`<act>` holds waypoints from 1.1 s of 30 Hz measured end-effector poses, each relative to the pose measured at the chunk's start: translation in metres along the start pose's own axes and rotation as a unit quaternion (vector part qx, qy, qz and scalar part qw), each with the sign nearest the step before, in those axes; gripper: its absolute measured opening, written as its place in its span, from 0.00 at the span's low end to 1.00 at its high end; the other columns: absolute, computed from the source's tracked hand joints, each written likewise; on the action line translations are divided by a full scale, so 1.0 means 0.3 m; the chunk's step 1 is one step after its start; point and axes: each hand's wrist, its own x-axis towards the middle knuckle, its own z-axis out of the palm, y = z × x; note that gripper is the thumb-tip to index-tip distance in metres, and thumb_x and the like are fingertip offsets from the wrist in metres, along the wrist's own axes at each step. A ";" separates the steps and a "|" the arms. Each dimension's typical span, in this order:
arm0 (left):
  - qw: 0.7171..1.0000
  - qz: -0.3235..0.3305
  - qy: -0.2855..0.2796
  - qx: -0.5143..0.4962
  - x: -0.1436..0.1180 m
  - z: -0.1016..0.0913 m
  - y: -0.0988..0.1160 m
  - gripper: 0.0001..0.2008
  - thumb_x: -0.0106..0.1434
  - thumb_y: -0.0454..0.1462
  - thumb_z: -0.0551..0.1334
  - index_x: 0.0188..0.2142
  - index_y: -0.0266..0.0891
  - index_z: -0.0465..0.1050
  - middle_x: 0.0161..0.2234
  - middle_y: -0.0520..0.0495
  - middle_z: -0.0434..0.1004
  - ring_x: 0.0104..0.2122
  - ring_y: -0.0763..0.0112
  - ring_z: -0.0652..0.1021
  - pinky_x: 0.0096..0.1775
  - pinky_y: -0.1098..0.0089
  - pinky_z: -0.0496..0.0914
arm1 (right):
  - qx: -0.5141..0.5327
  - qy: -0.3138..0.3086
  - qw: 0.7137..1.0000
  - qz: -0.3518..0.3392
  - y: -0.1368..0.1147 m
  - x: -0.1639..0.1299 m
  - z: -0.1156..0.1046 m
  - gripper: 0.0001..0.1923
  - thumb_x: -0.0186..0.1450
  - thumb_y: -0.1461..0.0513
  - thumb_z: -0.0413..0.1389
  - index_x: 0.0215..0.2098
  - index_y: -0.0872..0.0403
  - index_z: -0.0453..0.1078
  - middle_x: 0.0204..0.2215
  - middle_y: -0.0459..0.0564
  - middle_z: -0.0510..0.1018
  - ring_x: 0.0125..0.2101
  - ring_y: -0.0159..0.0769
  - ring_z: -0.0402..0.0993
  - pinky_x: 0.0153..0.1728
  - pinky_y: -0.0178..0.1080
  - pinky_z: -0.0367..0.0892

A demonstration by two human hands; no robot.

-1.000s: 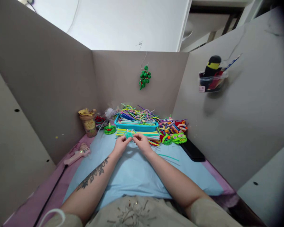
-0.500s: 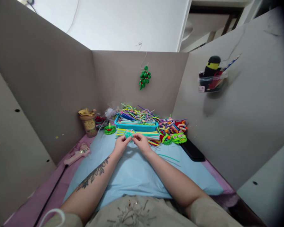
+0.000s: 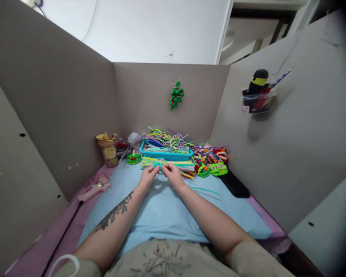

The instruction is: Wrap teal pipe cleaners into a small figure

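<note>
Head view: a turquoise pipe-cleaner piece (image 3: 157, 164) is being held over or just before a pipe-cleaner bundle (image 3: 186, 165), pinched by the fingertips of the left hand (image 3: 148, 177) and right hand (image 3: 173, 176). Behind, tangled pipe cleaners (image 3: 170, 139) are being contained in a blue tray (image 3: 167, 156).

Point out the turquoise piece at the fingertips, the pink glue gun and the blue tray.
Turquoise piece (image 3: 157, 163), head view: its upper part.
Pink glue gun (image 3: 92, 191), head view: its body.
Blue tray (image 3: 170, 156), head view: its front wall.
</note>
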 end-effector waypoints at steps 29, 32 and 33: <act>0.997 -0.064 -0.025 -0.023 -0.012 0.001 0.015 0.20 0.48 0.53 0.63 0.22 0.36 0.70 0.19 0.52 0.65 0.21 0.75 0.63 0.24 0.72 0.54 | -0.084 -0.006 0.994 -0.067 0.019 0.007 -0.007 0.07 0.57 0.62 0.50 0.24 0.54 0.67 0.24 0.46 0.69 0.29 0.34 0.64 0.31 0.35 0.60; 0.997 -0.051 -0.043 -0.032 -0.014 0.001 0.015 0.19 0.48 0.51 0.64 0.24 0.36 0.73 0.19 0.52 0.66 0.21 0.75 0.63 0.25 0.72 0.54 | -0.091 -0.009 0.994 -0.065 0.019 0.007 -0.010 0.07 0.56 0.63 0.50 0.22 0.53 0.67 0.23 0.45 0.69 0.28 0.34 0.64 0.31 0.35 0.60; 0.997 -0.045 -0.047 -0.035 -0.014 0.002 0.016 0.18 0.47 0.50 0.64 0.25 0.36 0.73 0.20 0.52 0.67 0.22 0.75 0.64 0.25 0.72 0.55 | -0.095 -0.007 0.993 -0.063 0.018 0.007 -0.010 0.07 0.56 0.64 0.50 0.21 0.53 0.66 0.22 0.45 0.69 0.28 0.34 0.64 0.31 0.35 0.60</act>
